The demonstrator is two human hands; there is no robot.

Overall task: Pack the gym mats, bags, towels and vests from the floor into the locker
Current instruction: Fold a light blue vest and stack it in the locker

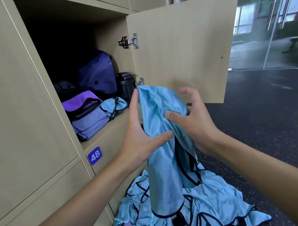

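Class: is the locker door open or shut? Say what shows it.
Open: the locker door stands swung out on its hinges, and the purple bag inside is visible.

— What's on the locker shelf point(117, 119)?
— By its front edge, left, a stack of folded purple towels point(88, 119). A bunched blue vest point(113, 104) touches it. Behind stand a purple bag point(98, 72), a dark bundle point(65, 88) to its left and a black container point(125, 84) by the right wall.
— And the floor point(256, 125)?
— Dark and speckled. A heap of blue vests point(208, 204) lies at the lockers' foot.
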